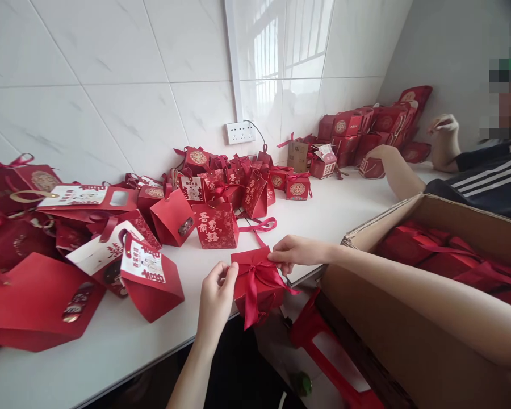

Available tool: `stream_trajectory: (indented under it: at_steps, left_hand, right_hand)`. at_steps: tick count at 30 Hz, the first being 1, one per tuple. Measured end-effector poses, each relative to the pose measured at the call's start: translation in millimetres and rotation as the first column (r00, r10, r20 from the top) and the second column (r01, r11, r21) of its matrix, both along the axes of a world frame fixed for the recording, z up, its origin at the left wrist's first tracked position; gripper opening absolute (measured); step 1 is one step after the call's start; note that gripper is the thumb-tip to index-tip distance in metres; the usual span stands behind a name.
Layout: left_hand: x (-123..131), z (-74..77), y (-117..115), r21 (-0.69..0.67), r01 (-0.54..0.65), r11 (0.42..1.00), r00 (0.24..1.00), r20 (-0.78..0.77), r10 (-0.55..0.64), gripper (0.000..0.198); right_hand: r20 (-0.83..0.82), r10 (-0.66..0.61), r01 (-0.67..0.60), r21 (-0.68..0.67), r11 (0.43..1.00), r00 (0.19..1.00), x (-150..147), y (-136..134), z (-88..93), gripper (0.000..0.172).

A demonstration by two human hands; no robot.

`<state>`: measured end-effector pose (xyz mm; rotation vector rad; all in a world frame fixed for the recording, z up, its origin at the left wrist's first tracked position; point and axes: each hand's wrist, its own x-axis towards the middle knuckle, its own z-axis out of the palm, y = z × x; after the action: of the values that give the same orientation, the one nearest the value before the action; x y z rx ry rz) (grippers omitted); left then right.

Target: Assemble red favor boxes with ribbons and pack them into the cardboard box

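Between my two hands, at the front edge of the white table, is a red gift box point(243, 291) with a dark red satin bow point(262, 270) tied on its front. My left hand point(218, 288) holds the box's left side, thumb against the upper corner. At the upper right corner, my right hand point(290, 254) has its fingers pinched on the box near the bow. Just behind stands a patterned red box point(215, 227) with pale lettering, and a loose ribbon loop point(264, 224) lies to its right.
Many red gift boxes point(153, 278) crowd the table's left and back. An open cardboard carton point(349, 295) holding red boxes stands at right, above a red stool point(323, 346). Across the table a co-worker's hand point(377, 156) touches a small box near a stack point(349, 125). A wall socket point(240, 133) is behind.
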<state>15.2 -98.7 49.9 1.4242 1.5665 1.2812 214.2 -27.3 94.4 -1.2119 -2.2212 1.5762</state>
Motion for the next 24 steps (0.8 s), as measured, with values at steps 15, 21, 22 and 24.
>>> stream_trajectory:
  at_steps: [15, 21, 22, 24]
  left_hand:
    - [18.5, -16.9, -1.4, 0.012, -0.078, 0.997, 0.954, 0.290, 0.071, 0.040]
    - [41.5, -16.5, 6.3, 0.055, -0.081, 0.995, 0.957, 0.284, 0.062, 0.036]
    - [44.2, -16.3, 8.7, 0.050, -0.065, 0.997, 0.955, 0.294, 0.047, 0.037]
    - [47.0, -15.2, 12.9, 0.054, -0.050, 0.997, 0.950, 0.310, 0.031, 0.038]
  right_hand:
    - [0.452, -0.012, -0.206, 0.431, 0.878, 0.892, 20.6, -5.4, 40.5, 0.031]
    - [0.417, 0.065, -0.307, 0.545, 0.781, 0.907, 4.9, -17.5, 24.9, 0.105]
    - [0.430, 0.074, -0.316, 0.525, 0.790, 0.900, 3.2, -16.6, 19.2, 0.104]
    - [0.398, 0.059, -0.286, 0.541, 0.791, 0.915, 2.3, -13.7, 8.6, 0.098]
